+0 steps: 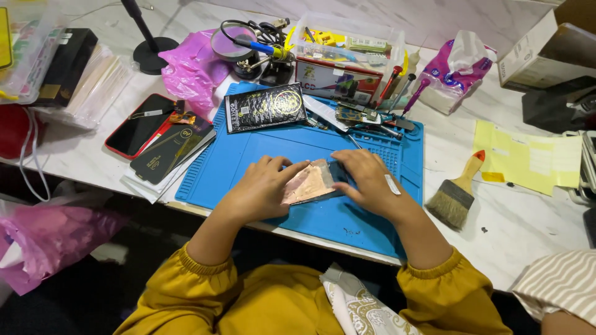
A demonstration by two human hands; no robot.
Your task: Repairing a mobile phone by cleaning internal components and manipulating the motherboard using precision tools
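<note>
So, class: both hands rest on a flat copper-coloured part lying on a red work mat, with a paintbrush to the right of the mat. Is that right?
Not quite. In the head view the work mat is blue, not red. The rest holds: the left hand and right hand rest on the copper-coloured part, and the paintbrush lies right of the mat.

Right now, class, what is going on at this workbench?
A person in yellow sleeves presses both hands on a flat copper-coloured panel lying on a blue work mat. The left hand covers its left end; the right hand holds its right edge. Screwdrivers and small parts lie at the mat's far edge, a paintbrush to the right, and a red phone to the left.
</note>
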